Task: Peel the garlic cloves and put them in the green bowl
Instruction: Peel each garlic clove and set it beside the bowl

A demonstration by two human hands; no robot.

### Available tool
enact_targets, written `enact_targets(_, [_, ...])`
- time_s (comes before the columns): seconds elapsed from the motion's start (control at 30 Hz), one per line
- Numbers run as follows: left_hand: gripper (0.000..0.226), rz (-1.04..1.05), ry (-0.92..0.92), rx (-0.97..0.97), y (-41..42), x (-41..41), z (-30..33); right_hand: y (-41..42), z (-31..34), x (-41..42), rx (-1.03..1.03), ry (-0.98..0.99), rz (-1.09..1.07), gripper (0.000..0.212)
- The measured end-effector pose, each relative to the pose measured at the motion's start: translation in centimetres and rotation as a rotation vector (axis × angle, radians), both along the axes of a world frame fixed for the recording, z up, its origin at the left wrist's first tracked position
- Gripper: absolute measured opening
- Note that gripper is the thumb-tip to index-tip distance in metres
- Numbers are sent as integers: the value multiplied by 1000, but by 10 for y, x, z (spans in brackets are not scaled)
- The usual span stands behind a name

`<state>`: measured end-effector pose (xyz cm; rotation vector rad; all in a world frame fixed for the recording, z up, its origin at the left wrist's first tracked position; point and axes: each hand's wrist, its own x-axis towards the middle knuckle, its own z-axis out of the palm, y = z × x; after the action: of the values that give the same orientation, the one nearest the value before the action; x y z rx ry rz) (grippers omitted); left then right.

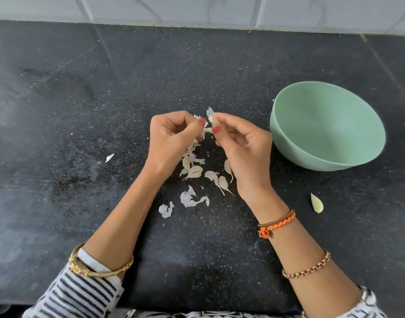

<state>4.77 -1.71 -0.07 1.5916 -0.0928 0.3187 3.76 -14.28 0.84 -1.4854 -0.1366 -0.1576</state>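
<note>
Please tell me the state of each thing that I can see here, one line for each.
Green bowl: upright, empty.
Held garlic clove: partly peeled, pinched by both hands.
Left hand: pulling skin.
Right hand: holding the clove.
Peeled clove: lying on the counter.
Unpeeled cloves: lying among loose skins.

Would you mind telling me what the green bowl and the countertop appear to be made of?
The green bowl looks like matte plastic or melamine: uniform pale colour, soft sheen, thin rim, though glazed ceramic is possible. The countertop appears to be polished black granite, given its fine pale speckles and faint reflections.
</note>
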Motion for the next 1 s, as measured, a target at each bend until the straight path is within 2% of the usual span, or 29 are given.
enact_targets(0.1, [8, -17, -30, -4, -2, -1, 3, 0, -1, 1, -30, -22, -23, 24])
enact_targets(0.43, [11, -26, -45, 48, -2, -2, 3, -2, -14, 6, -178, -110, -124, 23])
enact_targets(0.63, [16, -44, -20, 48, -3, -4, 4, -2, -18, 5, -383, -306, -197, 20])
enact_targets(0.77, [8, -26, 31, 19, -3, -2, 2, -2, -16, 4, -438, -347, -217, 19])
enact_targets(0.87, [4, -13, 53, -20, -6, -2, 4, -1, -13, 2, -416, -350, -189, 17])
enact_targets(1.0, [26, 0, 95, -151, -8, -1, 7, -1, -7, 2, -290, -264, -119, 19])
